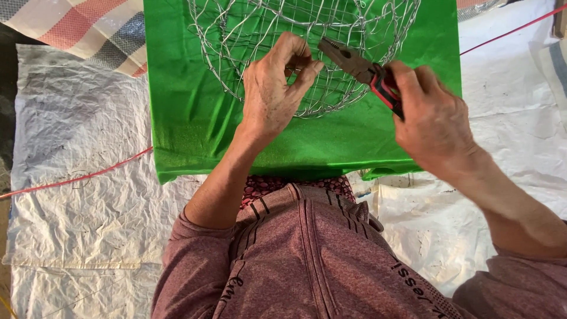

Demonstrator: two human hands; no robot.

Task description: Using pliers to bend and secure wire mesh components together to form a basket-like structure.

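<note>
A crumpled white woven plastic sheet (82, 195) covers the floor. A thin red cord (77, 177) runs across it on the left, and a similar one (508, 31) on the right. A checked red, grey and white cloth (88, 29) lies at the upper left corner.

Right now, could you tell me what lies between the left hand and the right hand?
In the head view, the pliers span that stretch: red-and-black handles in the right hand, jaws reaching the left hand's fingertips at the wire basket, above green cloth.

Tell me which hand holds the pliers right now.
The right hand grips the red-and-black handles of the pliers. The left hand has no tool; its fingers pinch the wire basket beside the pliers' tip.
</note>
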